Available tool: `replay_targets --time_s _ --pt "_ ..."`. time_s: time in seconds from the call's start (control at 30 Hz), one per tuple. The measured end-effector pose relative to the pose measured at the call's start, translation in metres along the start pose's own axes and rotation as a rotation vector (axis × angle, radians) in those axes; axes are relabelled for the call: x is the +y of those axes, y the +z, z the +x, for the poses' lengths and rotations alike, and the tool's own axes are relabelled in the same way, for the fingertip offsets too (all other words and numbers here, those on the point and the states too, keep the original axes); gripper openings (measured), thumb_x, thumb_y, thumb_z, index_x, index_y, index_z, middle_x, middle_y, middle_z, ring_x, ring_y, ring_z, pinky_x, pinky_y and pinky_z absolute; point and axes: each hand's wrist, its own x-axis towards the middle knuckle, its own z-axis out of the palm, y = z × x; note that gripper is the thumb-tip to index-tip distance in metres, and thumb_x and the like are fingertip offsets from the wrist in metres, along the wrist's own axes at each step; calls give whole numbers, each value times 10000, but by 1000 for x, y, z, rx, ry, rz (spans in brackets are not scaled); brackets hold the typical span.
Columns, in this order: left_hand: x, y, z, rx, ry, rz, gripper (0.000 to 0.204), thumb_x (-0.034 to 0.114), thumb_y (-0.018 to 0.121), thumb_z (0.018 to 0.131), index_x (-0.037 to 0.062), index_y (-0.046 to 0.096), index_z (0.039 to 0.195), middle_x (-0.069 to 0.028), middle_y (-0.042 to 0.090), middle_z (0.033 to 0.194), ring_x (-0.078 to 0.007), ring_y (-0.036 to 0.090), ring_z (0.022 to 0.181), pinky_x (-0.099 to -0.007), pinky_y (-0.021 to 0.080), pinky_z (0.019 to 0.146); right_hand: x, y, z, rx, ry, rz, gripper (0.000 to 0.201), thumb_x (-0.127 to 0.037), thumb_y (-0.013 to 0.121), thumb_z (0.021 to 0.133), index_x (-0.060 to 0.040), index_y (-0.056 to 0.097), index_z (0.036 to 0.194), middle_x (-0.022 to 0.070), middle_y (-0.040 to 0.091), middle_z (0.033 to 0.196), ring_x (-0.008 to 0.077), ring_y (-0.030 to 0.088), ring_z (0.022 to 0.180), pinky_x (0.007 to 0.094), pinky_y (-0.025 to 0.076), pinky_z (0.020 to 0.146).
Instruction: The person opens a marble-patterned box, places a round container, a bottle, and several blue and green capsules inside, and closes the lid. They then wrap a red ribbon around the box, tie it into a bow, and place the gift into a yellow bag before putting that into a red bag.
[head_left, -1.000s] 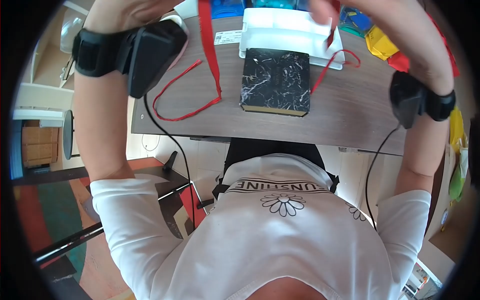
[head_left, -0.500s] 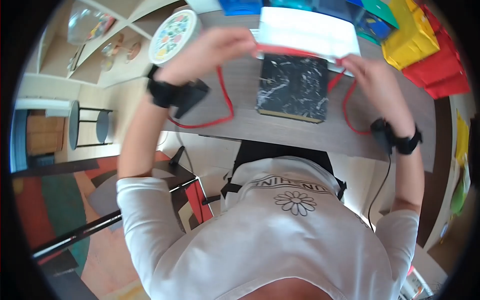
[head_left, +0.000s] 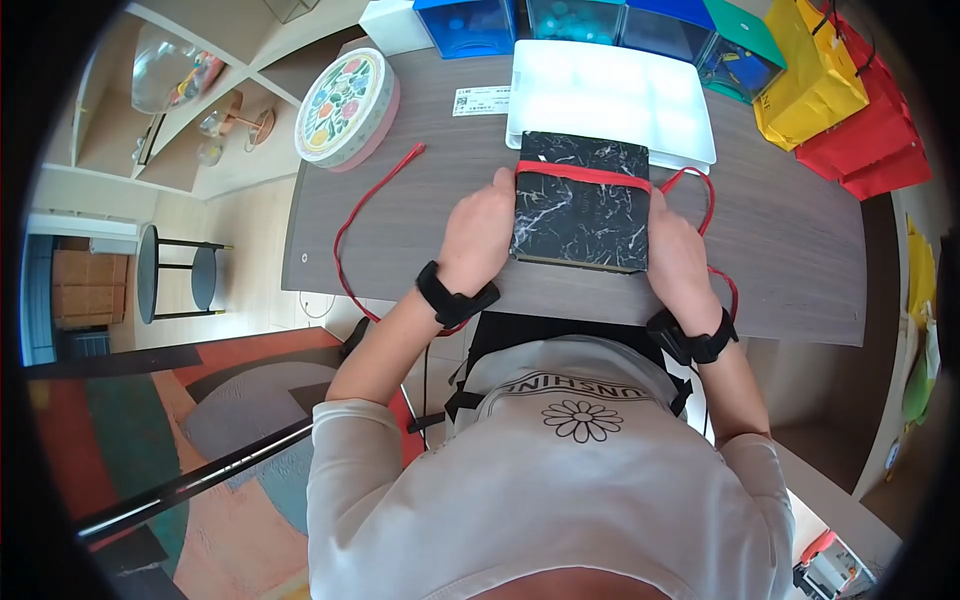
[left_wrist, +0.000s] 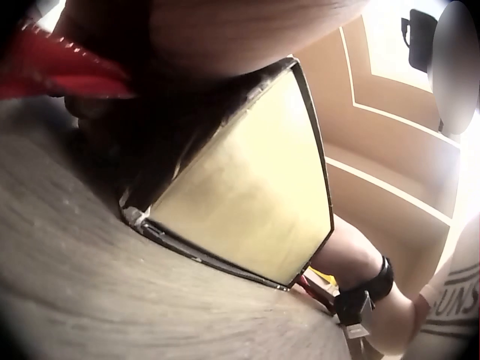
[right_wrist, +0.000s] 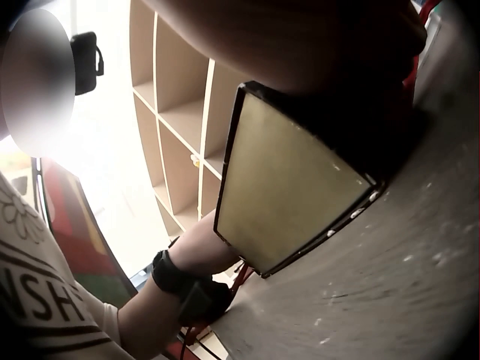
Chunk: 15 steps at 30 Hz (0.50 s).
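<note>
A thick book (head_left: 580, 225) with a black marbled cover lies on the table. A red ribbon (head_left: 585, 174) stretches flat across its upper part from side to side. My left hand (head_left: 478, 232) is at the book's left side, gripping the ribbon by the cover's edge. On the opposite side, my right hand (head_left: 680, 255) grips the ribbon too, thumb along the book's edge. Both wrist views show the book's pale page block (left_wrist: 247, 180) facing the body, with the fingers mostly in shadow. In the left wrist view, a wide piece of ribbon (left_wrist: 60, 67) shows beside the hand.
Behind the book is a white compartment tray (head_left: 610, 95). A round floral box (head_left: 350, 110) stands back left, near a paper label (head_left: 482, 101). Blue and green bins (head_left: 465, 28) line the back; yellow (head_left: 815, 75) and red bags (head_left: 870, 140) stand right. Loose ribbon tails trail both ways.
Both hands have come down and toward the body, from above the tray to the book's two sides. The ribbon between them now lies across the cover.
</note>
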Motion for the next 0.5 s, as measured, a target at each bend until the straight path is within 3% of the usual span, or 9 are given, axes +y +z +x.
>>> replay_targets --time_s 0.17,0.37,0.47,0.5 --pt "11 -5 -5 36 -108 -115 104 -50 493 870 -52 447 963 -304 638 811 -485 633 812 -538 500 692 -5 -14 -2 -48 73 139 460 52 487 865 52 495 1325 272 677 943 457 651 940 521 509 777" --pt "9 0 -12 63 -109 -353 70 -32 463 924 -50 419 977 -323 634 843 -514 614 865 -541 487 724 14 -11 -2 -15 45 518 414 22 452 931 7 505 1341 329 639 1025 503 591 1035 532 474 836" --pt "5 6 -14 87 -146 -516 67 14 451 993 -31 407 1016 -305 633 845 -515 609 842 -497 494 721 17 -1 -3 126 -70 589 440 3 411 951 -8 501 1381 253 679 967 398 665 840 422 503 697" --pt "2 9 -16 122 -122 -564 68 28 451 1008 -27 412 1020 -291 627 844 -493 614 822 -479 495 717 14 -8 -4 24 94 785 454 1 402 946 -6 500 1390 197 667 943 319 627 766 369 474 648"
